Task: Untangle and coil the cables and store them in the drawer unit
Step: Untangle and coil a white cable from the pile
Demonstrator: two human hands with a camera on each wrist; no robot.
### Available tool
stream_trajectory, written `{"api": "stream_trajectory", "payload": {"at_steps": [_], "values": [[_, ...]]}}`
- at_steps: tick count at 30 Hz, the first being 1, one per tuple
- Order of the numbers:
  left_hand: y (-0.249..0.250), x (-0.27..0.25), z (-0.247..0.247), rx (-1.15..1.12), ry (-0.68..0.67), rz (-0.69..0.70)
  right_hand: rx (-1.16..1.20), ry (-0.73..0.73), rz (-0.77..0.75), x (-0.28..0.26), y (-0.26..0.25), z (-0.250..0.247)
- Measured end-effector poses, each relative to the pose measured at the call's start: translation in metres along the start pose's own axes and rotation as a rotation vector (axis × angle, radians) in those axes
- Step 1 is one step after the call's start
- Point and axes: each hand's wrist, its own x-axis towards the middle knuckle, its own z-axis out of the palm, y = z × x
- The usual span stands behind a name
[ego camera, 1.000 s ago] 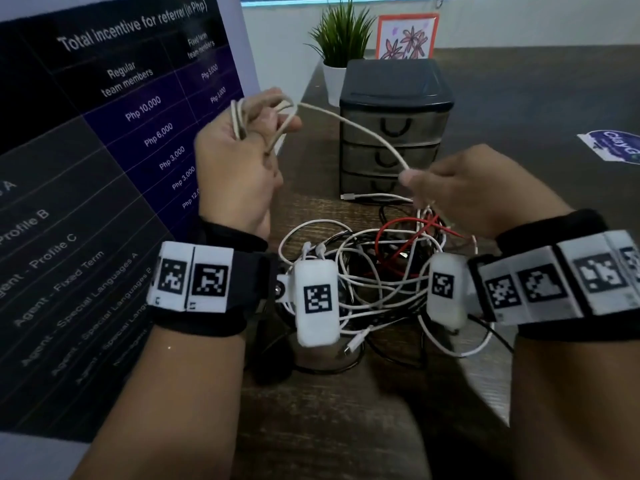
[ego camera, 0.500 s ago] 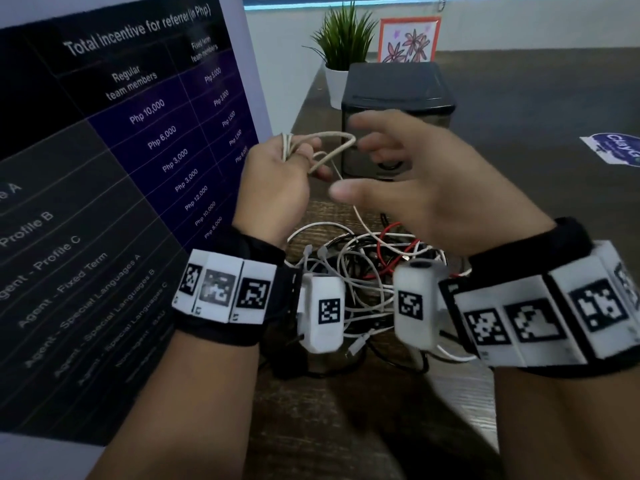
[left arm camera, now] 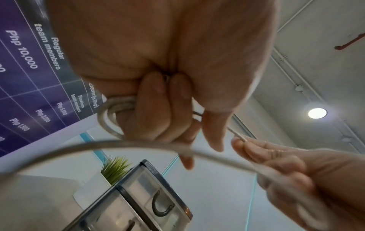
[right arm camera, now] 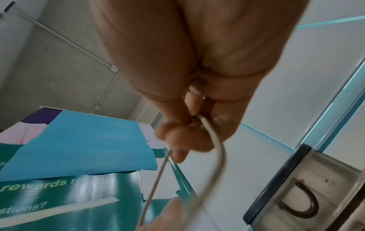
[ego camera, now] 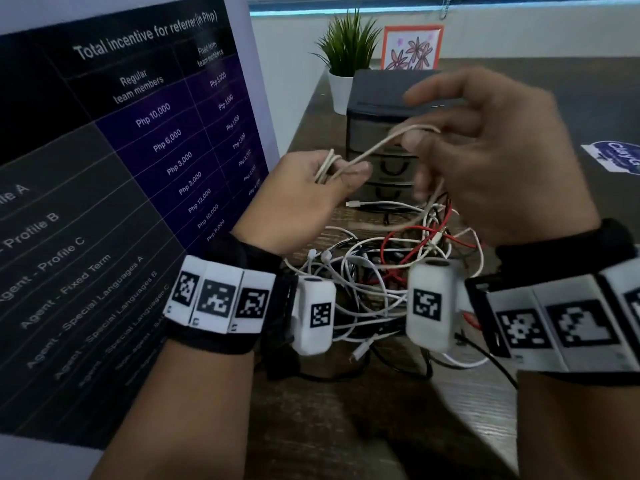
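Nearest the person, on the wooden table point(ego camera: 346, 427), lies the tangle of cables point(ego camera: 374, 271), white, black and red strands knotted together between the two wrists. Above it the left hand point(ego camera: 304, 199) has its grip closed round a small coil of the beige cable point(ego camera: 367, 150), several loops wound over its fingers point(left arm camera: 156, 107). From there the cable arcs across to the right hand point(ego camera: 485, 161), whose thumb and fingertips point(right arm camera: 185, 140) pinch the free run and steer it toward the coil; its tail drops down into the tangle. Farther back stands the drawer unit point(ego camera: 381, 133), its drawers apparently closed, with a potted plant point(ego camera: 346, 53) and a flower picture point(ego camera: 412, 46) behind it, and a poster point(ego camera: 121, 168) at the left. The risk, as I judge it, is that the trailing end is caught among the other cables, so a further wrap could drag the heap or pull loops off the left fingers, undoing the coil.
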Motion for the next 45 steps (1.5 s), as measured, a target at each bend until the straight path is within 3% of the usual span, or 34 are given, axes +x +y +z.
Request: {"api": "stream_trajectory", "payload": {"at_steps": [7,14,18,24,32,35,39,42,45], "values": [[0.012,-0.01,-0.007,-0.095,-0.122,0.026,-0.207,0.155,-0.054,0.004,0.001,-0.007],[0.024,-0.01,-0.002,-0.382,-0.162,-0.025,-0.284,0.224,0.046,0.018,0.022,0.011],[0.027,-0.007,-0.007,-0.701,-0.106,-0.005,-0.309,0.165,0.014,0.014,0.018,0.02],[0.025,-0.007,-0.018,-0.882,0.072,0.01,-0.349,-0.143,-0.02,0.006,0.012,0.046],[0.034,-0.012,-0.023,-0.923,0.003,0.053,-0.282,-0.188,-0.076,0.001,0.004,0.051],[0.037,-0.013,-0.019,-0.925,-0.012,0.098,-0.273,-0.133,-0.115,-0.001,-0.002,0.057],[0.034,-0.008,-0.02,-0.926,0.081,0.093,-0.199,-0.09,-0.059,0.001,-0.001,0.057],[0.028,-0.004,-0.029,-0.977,0.125,0.084,-0.224,-0.154,-0.027,0.0,0.004,0.057],[0.026,-0.004,-0.042,-1.131,0.119,0.126,-0.087,-0.216,-0.058,-0.003,0.001,0.06]]}}
